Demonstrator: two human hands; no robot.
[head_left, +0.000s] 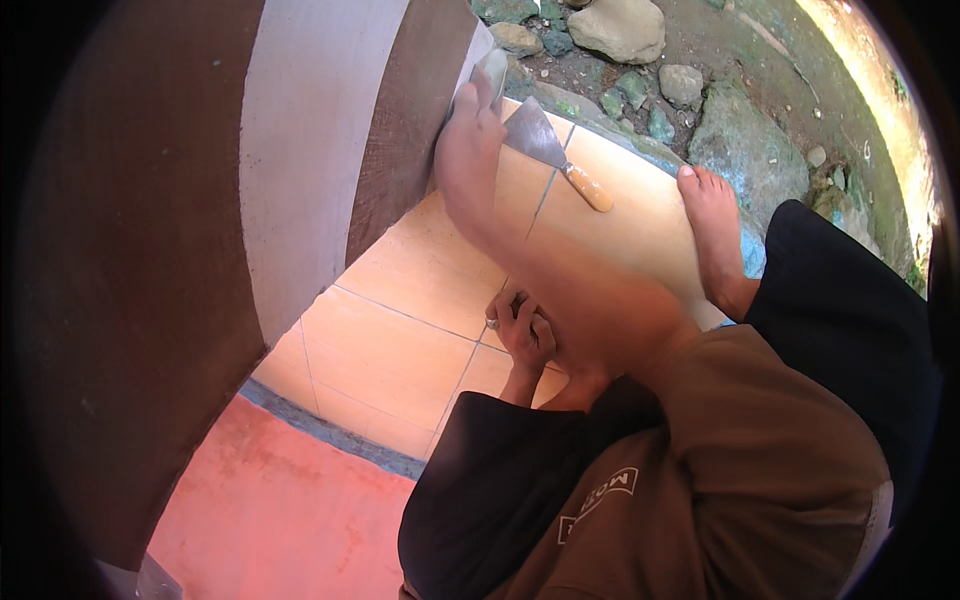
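Observation:
My right hand (470,130), slightly blurred, reaches to the edge of the striped brown and white wall (295,170), closed on a pale, flat tool (489,70) too indistinct to identify. Just right of it, a putty knife (540,137) with a wooden handle lies on the peach tiled floor (400,375). My left hand (522,325), with a ring, is lower down beneath my right forearm, fingers curled; whatever they grip, if anything, is hidden.
My bare foot (715,225) rests at the tiles' outer edge. Beyond lie rocks (745,150) and dirt. A pink floor (270,500) adjoins the tiles at lower left across a grey strip, with a grey piece (155,580) at the bottom.

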